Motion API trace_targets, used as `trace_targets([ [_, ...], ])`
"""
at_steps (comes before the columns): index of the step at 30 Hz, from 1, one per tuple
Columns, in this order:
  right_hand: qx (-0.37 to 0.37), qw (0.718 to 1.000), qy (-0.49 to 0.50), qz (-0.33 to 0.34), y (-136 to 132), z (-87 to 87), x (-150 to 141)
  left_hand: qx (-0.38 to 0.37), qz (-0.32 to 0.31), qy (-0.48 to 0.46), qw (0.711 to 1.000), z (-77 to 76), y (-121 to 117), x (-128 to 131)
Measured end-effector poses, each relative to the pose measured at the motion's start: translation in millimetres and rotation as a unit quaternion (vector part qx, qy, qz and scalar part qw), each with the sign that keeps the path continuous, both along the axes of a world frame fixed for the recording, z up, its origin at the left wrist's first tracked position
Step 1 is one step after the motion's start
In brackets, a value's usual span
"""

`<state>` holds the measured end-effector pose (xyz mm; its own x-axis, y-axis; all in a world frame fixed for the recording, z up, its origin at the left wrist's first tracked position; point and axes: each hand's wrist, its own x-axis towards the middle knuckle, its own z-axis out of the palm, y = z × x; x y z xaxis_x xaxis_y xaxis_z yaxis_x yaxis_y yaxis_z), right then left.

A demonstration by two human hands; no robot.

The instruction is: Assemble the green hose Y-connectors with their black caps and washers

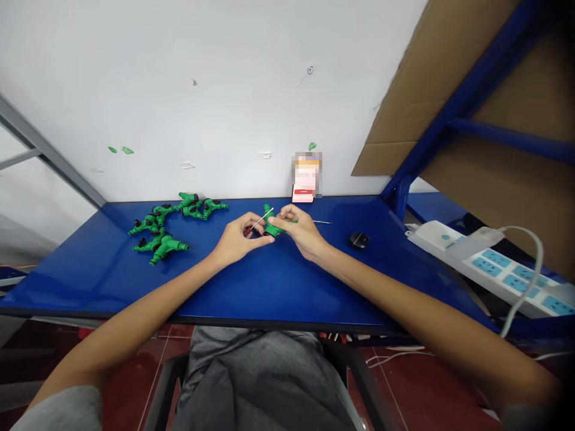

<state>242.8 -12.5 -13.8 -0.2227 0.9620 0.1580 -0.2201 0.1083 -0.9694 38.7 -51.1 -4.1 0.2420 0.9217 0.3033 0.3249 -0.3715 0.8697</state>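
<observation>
A green moulded-plastic hose connector (272, 222), branched, ribbed, sits between both hands, just far of centre on the table; right hand (302, 232) has fingers curled and pressed together on it, pinching it from the right; left hand (236, 239) has fingers closed, pinching a thin white rod (262, 219) that angles up toward the far right beside the connector; a small red-and-black bit at the left fingertips (248, 231) is too small to tell; one thin pale wire (322, 222) pokes out right of the right hand; on the left of the blue painted table (269, 287), a loose heap of similar green branched connectors (160, 242) with black end fittings, about five, overlapping, exact count hard; one round black object (359, 240) lies right of the hands; one blurred card (306, 176) stands against the far white wall (202, 102); one white power strip (489, 263) with blue sockets lies off the right end, a white cable (536, 263) above it; a brown cardboard sheet (442, 78) sits in a blue metal frame (480, 90), far right.
</observation>
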Motion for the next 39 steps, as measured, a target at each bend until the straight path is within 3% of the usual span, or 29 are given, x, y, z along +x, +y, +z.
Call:
trace_targets([
  [2, -0.007, 1.000, 0.013, 0.008, 0, -1.9, -1, 0.031, 0.040, 0.009, 0.999, 0.8, -3, 1],
  [5, -0.036, 0.996, 0.032, 0.072, -2, -2.9, -3, 0.068, 0.076, 0.020, 0.995, 4.8, -3, -4],
  [11, -0.088, 0.974, 0.072, 0.198, -14, 1.1, -7, 0.232, 0.049, 0.113, 0.965, 13.4, -8, -10],
  [13, -0.077, 0.971, 0.067, 0.214, -16, 3.7, -7, 0.253, 0.043, 0.156, 0.954, 14.5, -12, -10],
  [19, 0.001, 0.983, 0.033, 0.180, -19, 10.4, -6, 0.247, 0.069, 0.261, 0.930, 0.9, -12, -13],
  [25, 0.092, 0.982, -0.007, 0.162, -25, 13.9, -8, 0.259, 0.092, 0.198, 0.941, -15.4, -12, -9],
  [32, 0.227, 0.962, -0.147, 0.023, -30, 11.1, -7, 0.160, 0.090, 0.115, 0.976, 0.9, -11, -7],
  [35, 0.237, 0.956, -0.175, 0.004, -28, 8.8, -6, 0.103, 0.064, 0.065, 0.990, 9.5, -7, -11],
  [39, 0.229, 0.958, -0.173, -0.015, -20, 5.6, -4, 0.043, -0.015, -0.014, 0.999, 18.1, -3, -17],
])
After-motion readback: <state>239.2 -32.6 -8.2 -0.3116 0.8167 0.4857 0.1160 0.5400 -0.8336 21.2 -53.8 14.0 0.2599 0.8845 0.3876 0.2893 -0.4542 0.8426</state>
